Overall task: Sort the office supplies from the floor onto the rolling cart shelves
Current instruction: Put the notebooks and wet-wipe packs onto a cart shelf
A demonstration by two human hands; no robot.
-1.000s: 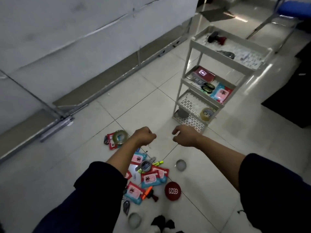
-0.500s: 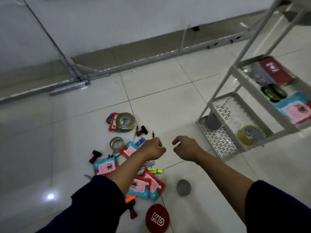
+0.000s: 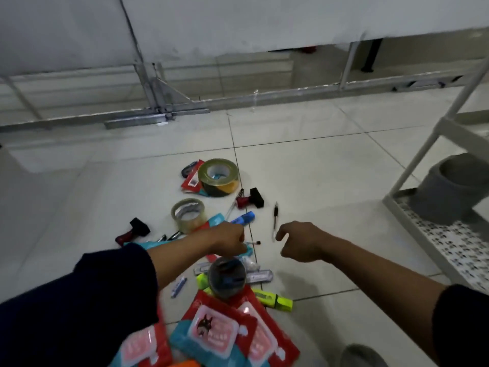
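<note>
Office supplies lie scattered on the tiled floor: a yellow-and-black tape roll (image 3: 218, 177), a clear tape roll (image 3: 188, 215), a black pen (image 3: 275, 217), a blue marker (image 3: 243, 218), a red-and-black stamp (image 3: 250, 199), a dark tape roll (image 3: 227, 278), a yellow highlighter (image 3: 275, 300) and red and teal packets (image 3: 219, 329). My left hand (image 3: 230, 239) is curled low over the pile, and a thin pen tip (image 3: 255, 243) pokes out at its fingers. My right hand (image 3: 299, 241) hovers just below the black pen, fingers loosely bent and holding nothing. The white cart (image 3: 412, 168) stands at the right.
The cart's perforated bottom shelf (image 3: 449, 247) holds a grey cup (image 3: 449, 192). A second stamp (image 3: 132, 231) lies left of the pile. A grey round object (image 3: 360, 356) sits near my right forearm. A metal partition base (image 3: 158, 117) runs along the far floor.
The view has dropped and swung left, closer to the pile; the cart slid to the right edge. Both hands have lowered toward the supplies and are near the floor.
</note>
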